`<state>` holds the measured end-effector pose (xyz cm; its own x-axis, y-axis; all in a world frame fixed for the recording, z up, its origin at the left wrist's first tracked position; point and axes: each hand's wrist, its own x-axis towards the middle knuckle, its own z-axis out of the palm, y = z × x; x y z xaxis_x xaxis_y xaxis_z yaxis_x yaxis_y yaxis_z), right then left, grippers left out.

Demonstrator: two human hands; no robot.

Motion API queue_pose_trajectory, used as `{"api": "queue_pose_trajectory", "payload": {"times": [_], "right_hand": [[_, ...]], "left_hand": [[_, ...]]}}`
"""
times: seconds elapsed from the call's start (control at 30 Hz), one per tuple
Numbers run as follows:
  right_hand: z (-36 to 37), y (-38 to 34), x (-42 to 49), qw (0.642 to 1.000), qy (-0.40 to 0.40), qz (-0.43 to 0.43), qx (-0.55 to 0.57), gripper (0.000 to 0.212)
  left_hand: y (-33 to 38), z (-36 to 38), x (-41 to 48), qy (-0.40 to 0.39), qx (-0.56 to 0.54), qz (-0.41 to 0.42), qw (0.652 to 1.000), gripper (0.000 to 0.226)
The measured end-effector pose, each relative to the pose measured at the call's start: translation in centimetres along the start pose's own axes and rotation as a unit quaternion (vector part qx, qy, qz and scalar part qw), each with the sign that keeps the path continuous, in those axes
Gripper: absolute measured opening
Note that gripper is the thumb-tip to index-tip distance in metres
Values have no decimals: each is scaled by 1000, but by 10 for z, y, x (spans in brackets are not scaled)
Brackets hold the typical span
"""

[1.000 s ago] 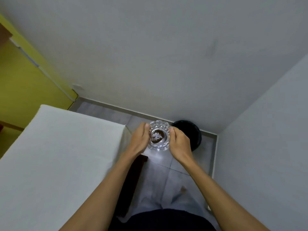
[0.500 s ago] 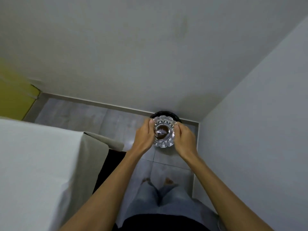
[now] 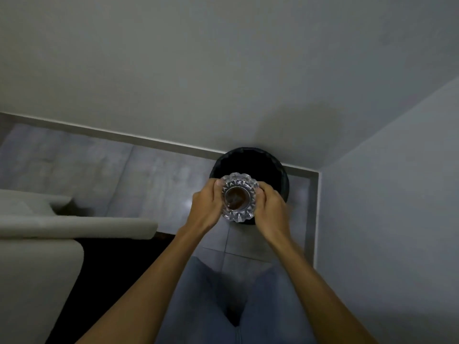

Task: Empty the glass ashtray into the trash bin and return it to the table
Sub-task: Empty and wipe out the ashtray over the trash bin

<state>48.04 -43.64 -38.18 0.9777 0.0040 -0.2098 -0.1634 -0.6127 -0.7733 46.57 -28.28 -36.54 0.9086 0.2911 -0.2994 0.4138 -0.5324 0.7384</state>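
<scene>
Hands [image 3: 238, 207] hold ashtray [image 3: 239, 197] over bin [image 3: 248, 160], tiled corner.

This looks like a plain room in a home or small flat, seen in dim light. Two bare, pale painted walls [image 3: 223, 70] meet in a corner at the right, with a grey skirting strip [image 3: 124, 136] running along their foot. The floor [image 3: 99, 170] is laid with large grey tiles [image 3: 238, 252] that catch a faint sheen. A round black trash bin [image 3: 248, 160] stands on the floor, tucked into that corner against the wall. At the left, a table [image 3: 37, 281] draped in a pale cloth juts in, its underside dark.
</scene>
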Motion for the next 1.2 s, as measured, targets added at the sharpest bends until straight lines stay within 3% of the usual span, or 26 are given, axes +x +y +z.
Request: {"api": "queue_pose_trajectory", "payload": {"times": [0.17,0.4,0.5,0.63,0.73,0.83,0.93,1.0,1.07,1.2], "right_hand": [[58,75,28,1000,-3,-8,15,43],[97,152,53,982,-3,-186,-43,55],[103,167,58,960,55,-263,-74,42],[104,177,65,946,86,-298,-94,29],[103,174,69,929,88,-343,-105,20],[102,168,71,920,72,-370,-101,23],[107,162,72,936,59,-340,-69,30],[114,156,73,960,49,-274,-14,29],[119,152,76,983,9,-156,93,21],[137,157,85,972,-24,28,231,22]], "left_hand": [[-69,65,45,12,-8,-8,1000,38],[-124,116,100,63,-49,5,997,44],[-133,127,116,66,-80,-15,994,48],[-129,135,122,39,-109,-35,993,46],[-127,134,120,37,-123,-49,991,43],[-130,126,119,77,-119,-56,988,38],[-143,122,121,155,-64,5,986,42],[-153,126,124,195,-26,20,980,41],[-158,137,124,181,6,1,984,40],[-165,159,117,142,-70,-17,987,49]]}}
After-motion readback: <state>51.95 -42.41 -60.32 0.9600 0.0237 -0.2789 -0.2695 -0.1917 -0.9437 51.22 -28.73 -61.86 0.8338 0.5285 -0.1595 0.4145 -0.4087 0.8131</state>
